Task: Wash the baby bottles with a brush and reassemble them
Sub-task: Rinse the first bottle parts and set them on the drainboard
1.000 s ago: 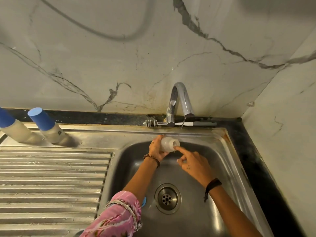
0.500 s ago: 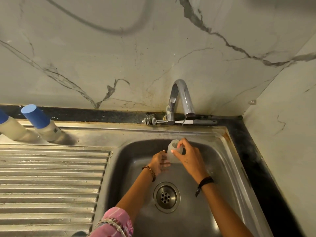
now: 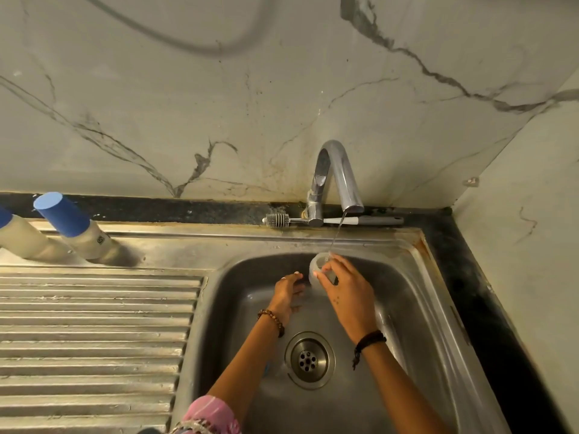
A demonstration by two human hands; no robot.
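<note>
Presently, a light, wet, probably slippery bottle [image 3: 320, 270] is gripped around its body by the right hand [image 3: 346, 291] under the tap [image 3: 340, 177] stream, while the left hand [image 3: 286, 292] is held loosely spread beside it.

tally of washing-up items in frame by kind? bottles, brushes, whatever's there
Capped bottles, blue caps: 2, first and second at the left edge, both on the drainboard
Open bottle: 1, in the right hand under the tap stream
Bottle brush: 1, behind the tap
Total: 4
</note>
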